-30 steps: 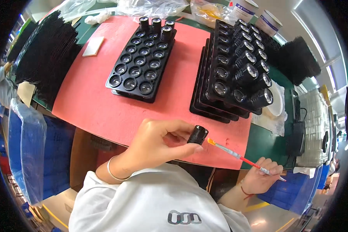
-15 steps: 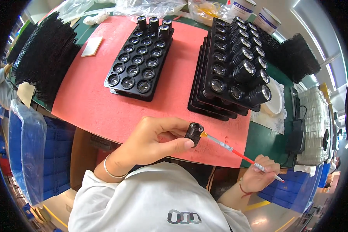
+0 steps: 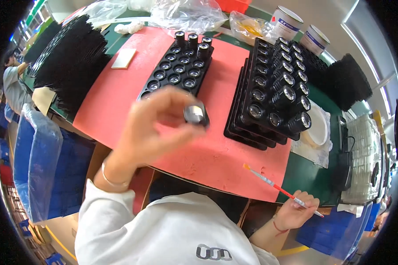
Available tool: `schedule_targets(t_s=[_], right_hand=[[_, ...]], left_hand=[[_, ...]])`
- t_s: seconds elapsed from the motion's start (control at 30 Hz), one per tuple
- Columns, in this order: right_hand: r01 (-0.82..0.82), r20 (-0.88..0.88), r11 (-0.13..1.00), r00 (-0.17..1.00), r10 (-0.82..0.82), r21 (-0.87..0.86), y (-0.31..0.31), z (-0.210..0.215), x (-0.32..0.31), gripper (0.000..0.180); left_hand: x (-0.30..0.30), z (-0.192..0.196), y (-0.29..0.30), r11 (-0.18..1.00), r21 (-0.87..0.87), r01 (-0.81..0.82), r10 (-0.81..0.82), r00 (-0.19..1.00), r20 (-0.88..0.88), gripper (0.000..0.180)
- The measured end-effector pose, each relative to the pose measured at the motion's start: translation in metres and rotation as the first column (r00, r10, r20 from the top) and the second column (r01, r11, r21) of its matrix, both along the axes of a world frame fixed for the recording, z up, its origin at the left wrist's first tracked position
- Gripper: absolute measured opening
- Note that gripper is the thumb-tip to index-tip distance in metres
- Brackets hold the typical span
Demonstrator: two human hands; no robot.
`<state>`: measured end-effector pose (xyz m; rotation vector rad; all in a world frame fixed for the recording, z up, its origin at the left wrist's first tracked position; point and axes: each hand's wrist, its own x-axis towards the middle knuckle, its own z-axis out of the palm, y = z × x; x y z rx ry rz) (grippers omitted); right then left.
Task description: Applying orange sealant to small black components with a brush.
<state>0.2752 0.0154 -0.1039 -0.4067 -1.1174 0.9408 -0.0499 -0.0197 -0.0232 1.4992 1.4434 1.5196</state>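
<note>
My left hand [image 3: 152, 128], blurred by motion, pinches a short black lens barrel [image 3: 195, 115] between thumb and fingers, raised over the near end of a black tray [image 3: 200, 83]. Glass shows in the barrel's upper end. That tray has round pockets with lenses in them, and a few barrels stand upright at its far end; my hand hides its near end. Lower right, my right hand [image 3: 296, 209] grips a thin paintbrush [image 3: 282, 190] with a red handle. Its yellowish bristles point up and left, apart from the barrel.
A stack of black trays [image 3: 235, 126] full of lens barrels stands right of centre on the pink mat [image 3: 194, 165]. A white round lid [image 3: 317, 128] lies beside it. Two cans [image 3: 287, 22] and plastic bags [image 3: 185, 15] are at the back. Black stacked trays [image 3: 70, 62] rise at left.
My left hand has carried the lens barrel up and left, away from the brush tip, toward the tray. My right hand with the paintbrush has stayed nearly in place. The view has shifted slightly.
</note>
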Motion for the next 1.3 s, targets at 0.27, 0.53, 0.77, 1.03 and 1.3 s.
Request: schedule_targets(t_s=[0.27,0.53,0.77,1.03,1.3], right_hand=[[0.023,0.01,0.999,1.0,-0.023,0.045,-0.001,-0.003,0.002,0.026],[0.075,0.071,0.991,0.994,-0.083,0.109,0.001,-0.005,0.001,0.029],[0.128,0.101,0.983,0.985,-0.141,0.129,0.0,-0.003,-0.002,0.03],[0.083,0.126,0.989,0.987,-0.099,0.123,0.0,-0.005,0.002,0.029],[-0.039,0.079,0.995,0.996,0.032,0.089,0.001,0.002,0.003,0.028]], left_hand=[[-0.075,0.009,0.087,0.959,0.005,-0.284,0.236,0.783,-0.575,0.036],[-0.084,0.006,0.116,0.924,-0.001,-0.383,0.233,0.563,-0.793,0.034],[-0.077,0.023,0.114,0.905,-0.114,-0.41,0.141,0.543,-0.828,0.036],[0.004,0.061,0.084,0.952,0.22,-0.213,0.304,0.59,-0.748,0.034],[0.056,0.057,0.087,0.989,0.134,0.058,0.068,0.629,-0.775,0.031]])
